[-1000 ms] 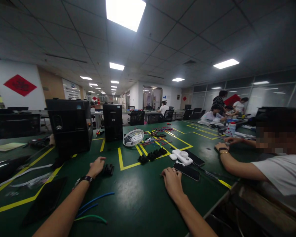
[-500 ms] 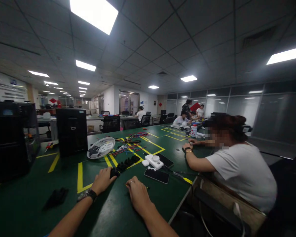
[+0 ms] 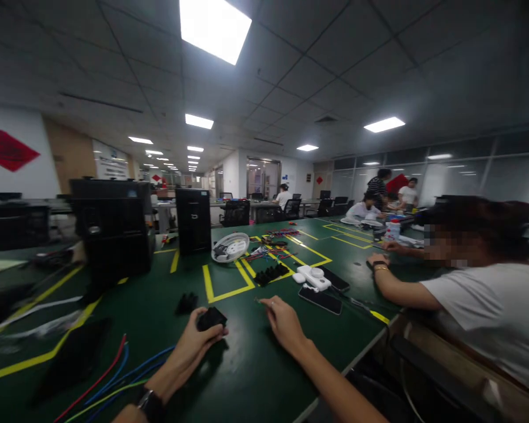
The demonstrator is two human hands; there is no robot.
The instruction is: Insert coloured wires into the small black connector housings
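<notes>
Ceiling lights (image 3: pixel 216 26) shine over the green bench (image 3: pixel 251 358). I see left fingers (image 3: pixel 216 333) curled round a black block (image 3: pixel 211 318) inside the bench's near edge; right fingers (image 3: pixel 271 304) bunch together, contents unclear. Holding seems the current step; next calls for steadiness.

Grey tiled ceiling (image 3: pixel 291 64), bright panels (image 3: pixel 216 29), red diamond hanging (image 3: pixel 9 150) on white wall (image 3: pixel 33 128), black chairs (image 3: pixel 236 212), glass partition (image 3: pixel 511 173)

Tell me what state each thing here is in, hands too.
Left hand: wrapped around the black block
Black block: held, partly covered
Right hand: curled, hold unclear
Other black blocks: lying on the table
Phone: lying flat, screen dark
Red wire: curved
White basket: tilted, holding things
Ceiling light: lit
</notes>
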